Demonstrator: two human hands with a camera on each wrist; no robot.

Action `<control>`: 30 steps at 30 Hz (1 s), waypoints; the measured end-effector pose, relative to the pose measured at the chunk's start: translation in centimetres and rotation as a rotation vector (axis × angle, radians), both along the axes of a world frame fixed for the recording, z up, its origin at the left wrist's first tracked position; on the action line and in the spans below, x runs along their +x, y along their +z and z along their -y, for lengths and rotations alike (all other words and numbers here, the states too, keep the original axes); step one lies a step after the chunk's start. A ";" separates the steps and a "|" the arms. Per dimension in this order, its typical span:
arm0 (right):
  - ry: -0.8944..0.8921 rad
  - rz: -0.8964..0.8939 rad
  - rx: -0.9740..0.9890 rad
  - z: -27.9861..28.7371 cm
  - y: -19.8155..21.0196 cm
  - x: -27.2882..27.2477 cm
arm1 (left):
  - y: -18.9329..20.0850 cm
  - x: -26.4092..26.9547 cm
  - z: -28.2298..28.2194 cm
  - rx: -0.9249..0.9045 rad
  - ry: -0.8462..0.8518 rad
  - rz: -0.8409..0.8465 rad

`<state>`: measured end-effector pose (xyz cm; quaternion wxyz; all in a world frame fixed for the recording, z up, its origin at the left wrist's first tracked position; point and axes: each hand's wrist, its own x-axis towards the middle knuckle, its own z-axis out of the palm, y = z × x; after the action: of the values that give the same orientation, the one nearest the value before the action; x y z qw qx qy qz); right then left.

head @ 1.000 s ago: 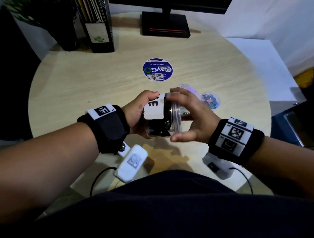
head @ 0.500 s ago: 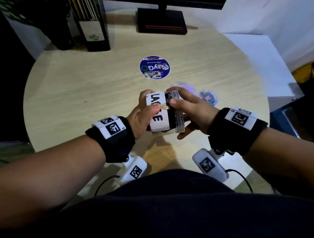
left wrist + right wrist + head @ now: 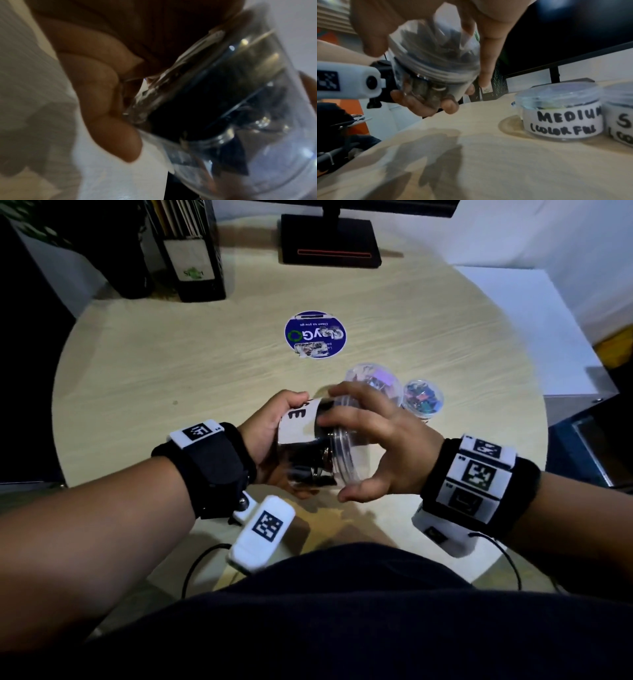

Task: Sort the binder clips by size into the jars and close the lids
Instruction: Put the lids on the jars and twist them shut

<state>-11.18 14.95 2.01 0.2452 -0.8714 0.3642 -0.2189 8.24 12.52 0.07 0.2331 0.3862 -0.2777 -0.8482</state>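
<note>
Round wooden table: left hand grips the large jar sideways, right hand fingers re-spread around the lid at 3 o'clock versus half a second ago, so tightening continues.

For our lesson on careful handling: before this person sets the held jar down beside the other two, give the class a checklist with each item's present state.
1. Left hand grips the held jar: ok.
2. Right hand fingers around its lid: ok.
3. Lid fully tightened: cannot tell.
4. Medium jar lidded, upright on the table: ok.
5. Small jar lidded: ok.
6. Bare table in front of the two jars: ok.
</note>
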 end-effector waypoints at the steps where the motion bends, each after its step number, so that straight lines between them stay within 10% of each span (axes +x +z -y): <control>1: -0.015 0.025 0.013 0.0 -0.2 0.0 | 0.1 -0.1 0.1 -0.008 -0.021 0.012; 16: -0.493 0.502 0.954 1.1 0.9 0.3 | -0.3 -1.9 0.6 -0.254 0.099 0.196; 21: -0.384 0.537 0.759 0.4 1.7 0.0 | 2.2 -2.0 0.8 -0.345 0.083 0.151; 30: 0.012 -0.018 0.005 0.8 1.8 -0.8 | 1.3 -0.6 0.6 -0.068 -0.045 -0.027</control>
<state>-12.01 14.13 3.78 0.2454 -0.8749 0.3617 -0.2085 7.63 11.90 1.38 0.2307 0.3605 -0.3119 -0.8483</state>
